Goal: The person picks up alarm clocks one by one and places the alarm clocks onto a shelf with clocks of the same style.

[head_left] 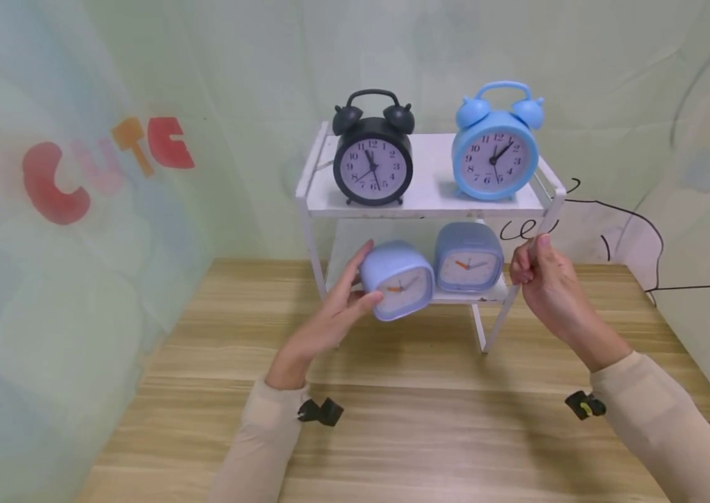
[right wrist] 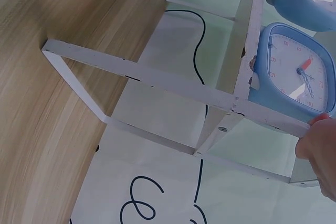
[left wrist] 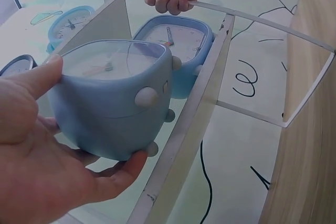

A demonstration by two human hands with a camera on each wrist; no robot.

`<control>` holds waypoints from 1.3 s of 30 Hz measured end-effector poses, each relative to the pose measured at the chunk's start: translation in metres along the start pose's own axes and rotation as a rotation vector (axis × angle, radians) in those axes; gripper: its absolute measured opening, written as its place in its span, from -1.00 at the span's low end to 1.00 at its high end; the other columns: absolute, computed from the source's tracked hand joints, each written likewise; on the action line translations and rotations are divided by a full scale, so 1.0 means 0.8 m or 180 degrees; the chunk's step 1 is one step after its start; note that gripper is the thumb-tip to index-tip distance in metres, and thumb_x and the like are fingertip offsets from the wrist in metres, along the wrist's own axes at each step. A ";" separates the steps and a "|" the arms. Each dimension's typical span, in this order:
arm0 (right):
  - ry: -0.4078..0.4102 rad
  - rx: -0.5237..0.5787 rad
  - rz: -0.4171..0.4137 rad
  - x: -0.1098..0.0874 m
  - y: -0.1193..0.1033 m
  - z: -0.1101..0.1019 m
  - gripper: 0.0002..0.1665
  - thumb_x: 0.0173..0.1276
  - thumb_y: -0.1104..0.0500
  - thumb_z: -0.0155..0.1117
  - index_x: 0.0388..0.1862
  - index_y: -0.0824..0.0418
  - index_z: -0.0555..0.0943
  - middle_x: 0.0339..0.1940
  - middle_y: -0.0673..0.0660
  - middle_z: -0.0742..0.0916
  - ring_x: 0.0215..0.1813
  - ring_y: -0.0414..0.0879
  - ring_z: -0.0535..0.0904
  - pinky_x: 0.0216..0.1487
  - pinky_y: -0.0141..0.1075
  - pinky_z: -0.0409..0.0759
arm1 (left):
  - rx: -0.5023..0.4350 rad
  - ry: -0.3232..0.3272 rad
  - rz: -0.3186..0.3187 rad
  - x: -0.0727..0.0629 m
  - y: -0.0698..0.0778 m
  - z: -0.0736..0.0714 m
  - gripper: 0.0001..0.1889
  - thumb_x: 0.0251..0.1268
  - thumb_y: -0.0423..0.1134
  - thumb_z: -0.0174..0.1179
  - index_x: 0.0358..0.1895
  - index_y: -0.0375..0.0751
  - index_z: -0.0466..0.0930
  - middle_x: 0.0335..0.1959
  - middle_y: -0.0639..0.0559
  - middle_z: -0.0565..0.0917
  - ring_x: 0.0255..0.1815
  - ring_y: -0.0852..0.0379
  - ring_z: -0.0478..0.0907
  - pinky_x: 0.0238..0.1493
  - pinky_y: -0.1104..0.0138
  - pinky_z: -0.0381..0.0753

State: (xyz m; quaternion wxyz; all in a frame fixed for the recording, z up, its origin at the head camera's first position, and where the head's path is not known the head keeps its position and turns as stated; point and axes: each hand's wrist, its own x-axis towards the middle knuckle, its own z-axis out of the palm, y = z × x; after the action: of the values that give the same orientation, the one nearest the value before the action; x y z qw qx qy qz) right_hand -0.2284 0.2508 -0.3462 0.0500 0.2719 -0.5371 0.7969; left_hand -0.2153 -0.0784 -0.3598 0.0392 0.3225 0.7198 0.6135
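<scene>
My left hand [head_left: 332, 318] grips a rounded light-blue alarm clock [head_left: 397, 279], thumb at its face and fingers round its side and bottom. In the left wrist view this clock [left wrist: 110, 98] is tilted over the lower shelf's front edge, its small round feet showing. A second square blue clock [head_left: 469, 257] stands beside it on the right of the lower shelf [head_left: 348, 241]. My right hand [head_left: 546, 279] holds the right front leg of the white rack, fingers curled round it; in the right wrist view the leg [right wrist: 168, 85] runs into that hand [right wrist: 320, 145].
On the rack's upper shelf [head_left: 433, 168] stand a black twin-bell alarm clock [head_left: 373, 168] at left and a bright-blue twin-bell clock [head_left: 496, 157] at right. The rack stands on a wood-grain table [head_left: 405, 419], against a printed backdrop [head_left: 254, 140] with letters and drawings.
</scene>
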 end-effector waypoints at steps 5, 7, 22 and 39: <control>0.0023 -0.0017 0.0027 0.000 0.000 0.000 -0.50 0.67 0.00 -0.36 -0.43 0.24 0.31 -0.48 0.12 0.21 -0.36 -0.05 0.08 -0.27 -0.32 0.12 | 0.0034 0.0089 -0.0019 0.003 -0.003 -0.002 -0.27 0.58 -0.31 -0.04 0.63 -0.04 -0.23 0.54 -0.29 0.00 0.29 -0.36 0.37 0.21 0.01 0.51; 0.0016 -0.0007 0.0015 0.000 0.000 0.001 -0.50 0.67 0.00 -0.36 -0.43 0.25 0.31 -0.47 0.12 0.21 -0.36 -0.05 0.08 -0.27 -0.32 0.12 | 0.0079 0.0125 -0.0004 0.006 -0.004 -0.003 -0.29 0.59 -0.28 -0.05 0.63 -0.07 -0.21 0.53 -0.31 0.03 0.31 -0.35 0.35 0.22 -0.01 0.49; -0.0048 0.0097 -0.0076 -0.001 0.001 0.001 -0.50 0.67 0.02 -0.34 -0.43 0.27 0.32 -0.47 0.13 0.20 -0.35 -0.04 0.06 -0.27 -0.27 0.03 | 0.0070 0.0382 -0.0027 0.021 -0.012 -0.008 -0.35 0.63 -0.29 -0.15 0.63 -0.08 -0.20 0.55 -0.26 0.04 0.33 -0.27 0.32 0.17 0.00 0.53; -0.0101 0.0183 -0.0092 0.000 0.002 0.001 -0.51 0.68 0.03 -0.37 -0.41 0.26 0.32 -0.48 0.13 0.19 -0.35 -0.04 0.06 -0.27 -0.27 0.03 | -0.0349 0.0616 0.0014 0.032 -0.020 -0.006 -0.43 0.67 -0.16 -0.27 0.62 -0.07 -0.10 0.41 -0.28 0.23 0.37 -0.18 0.23 0.38 -0.08 0.23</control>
State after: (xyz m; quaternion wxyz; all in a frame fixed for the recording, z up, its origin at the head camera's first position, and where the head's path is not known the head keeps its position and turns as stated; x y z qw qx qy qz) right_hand -0.2287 0.2499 -0.3472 0.0452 0.2936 -0.5107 0.8068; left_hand -0.2444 -0.0696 -0.3642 -0.0142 0.2607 0.6848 0.6804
